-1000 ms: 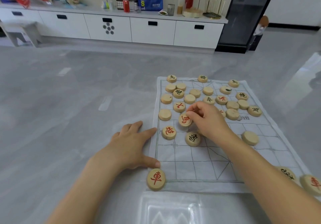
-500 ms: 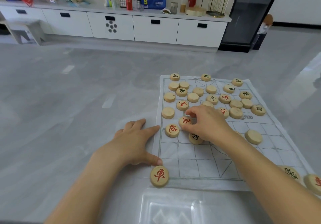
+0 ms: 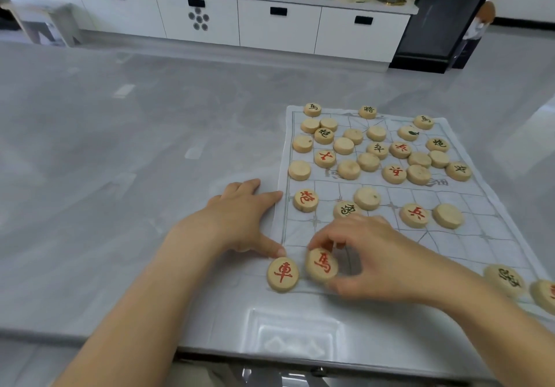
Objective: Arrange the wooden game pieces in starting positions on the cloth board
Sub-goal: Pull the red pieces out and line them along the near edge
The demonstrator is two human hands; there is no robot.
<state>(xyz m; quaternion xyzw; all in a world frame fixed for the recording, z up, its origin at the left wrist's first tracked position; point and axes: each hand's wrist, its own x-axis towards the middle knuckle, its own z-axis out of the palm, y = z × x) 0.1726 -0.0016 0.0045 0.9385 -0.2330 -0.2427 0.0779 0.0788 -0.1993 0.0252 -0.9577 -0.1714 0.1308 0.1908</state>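
The right grip was closed to a narrow pinch, thumb and curled fingertips holding the rim of the red horse piece. That piece sat face up on the near row of the cloth board, just beside the red chariot piece at the near left corner; I could not tell whether it was resting on the cloth. My left grip lay flat and spread on the table, holding nothing, its forefinger reaching the board's left edge and its thumb tip at the chariot piece's far rim. Beyond the right grip stood a red cannon piece, a black-lettered piece, a blank piece, a red soldier piece and another blank disc. The far half held a crowded cluster of pieces, many face down. Two more pieces lay at the near right edge.
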